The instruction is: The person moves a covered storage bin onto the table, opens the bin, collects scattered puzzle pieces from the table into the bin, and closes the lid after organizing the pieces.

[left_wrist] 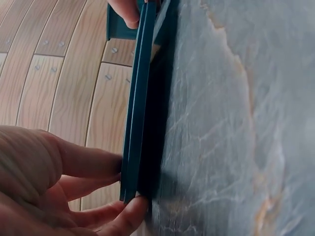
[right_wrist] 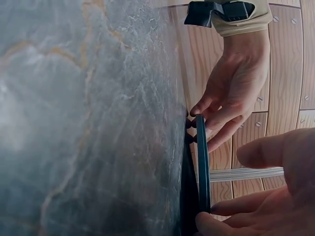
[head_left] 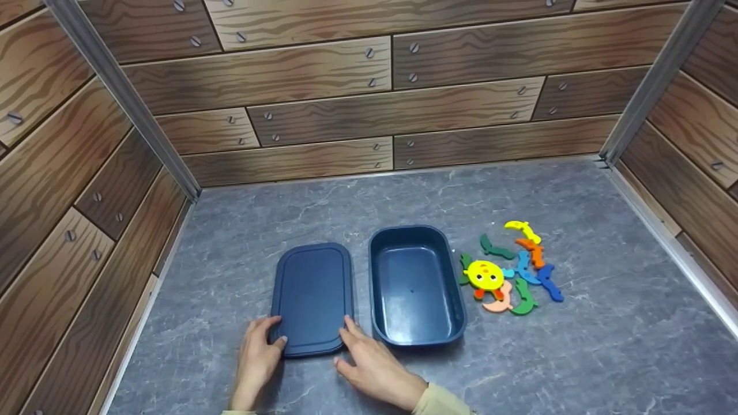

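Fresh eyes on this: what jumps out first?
Likely the yellow face among bright pieces, right of the open box. Next, the dark blue lid left of the box, with the left hand and right hand at its near end.

The head view's bottom edge is cutting off both sleeves (head_left: 443,402) and the near edge of the table (head_left: 582,357). Toward the table's right edge, the yellow toy (head_left: 484,275) is partly covering a dark green piece (head_left: 464,263); the toys' markings are looking too small to tell. The left wrist view is cropping the right hand (left_wrist: 127,10); shadow is obscuring the underside of the lid (left_wrist: 133,123).
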A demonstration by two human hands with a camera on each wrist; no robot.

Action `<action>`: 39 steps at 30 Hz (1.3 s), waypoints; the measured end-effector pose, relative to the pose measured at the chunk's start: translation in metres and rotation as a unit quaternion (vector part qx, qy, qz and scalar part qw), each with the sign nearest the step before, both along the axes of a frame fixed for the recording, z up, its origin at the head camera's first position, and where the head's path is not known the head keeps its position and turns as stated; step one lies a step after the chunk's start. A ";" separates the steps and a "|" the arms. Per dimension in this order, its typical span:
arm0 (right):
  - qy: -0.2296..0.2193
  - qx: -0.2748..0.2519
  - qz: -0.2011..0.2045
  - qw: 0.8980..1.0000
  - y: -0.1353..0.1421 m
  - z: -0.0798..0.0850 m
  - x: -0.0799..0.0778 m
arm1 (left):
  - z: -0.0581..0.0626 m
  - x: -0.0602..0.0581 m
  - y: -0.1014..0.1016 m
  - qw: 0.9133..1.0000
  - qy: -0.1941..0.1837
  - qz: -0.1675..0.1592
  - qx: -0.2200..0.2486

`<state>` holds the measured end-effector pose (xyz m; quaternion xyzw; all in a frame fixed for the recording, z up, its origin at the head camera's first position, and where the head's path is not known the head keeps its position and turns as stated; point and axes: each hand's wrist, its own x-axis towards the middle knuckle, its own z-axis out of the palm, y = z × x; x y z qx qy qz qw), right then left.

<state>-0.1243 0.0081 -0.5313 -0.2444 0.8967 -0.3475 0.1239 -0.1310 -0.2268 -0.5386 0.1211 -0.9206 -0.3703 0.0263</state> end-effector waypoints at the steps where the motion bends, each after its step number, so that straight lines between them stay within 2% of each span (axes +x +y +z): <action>1: -0.003 0.000 -0.001 1.000 0.000 0.000 0.000 | 0.000 0.000 0.002 1.000 -0.007 0.000 -0.005; 12: -0.025 -0.004 -0.001 1.000 0.003 -0.002 0.001 | -0.003 -0.002 0.013 0.997 -0.063 0.007 -0.042; 19: -0.034 0.008 0.006 0.999 0.002 -0.002 0.000 | -0.005 -0.003 0.015 0.997 -0.057 0.012 -0.056; 29: -0.037 0.016 0.019 0.999 0.003 -0.004 -0.004 | -0.003 -0.003 0.019 0.995 -0.044 -0.001 -0.084; 39: -0.028 -0.030 0.028 0.999 0.005 -0.002 0.000 | -0.001 -0.002 0.023 0.993 -0.070 0.015 -0.091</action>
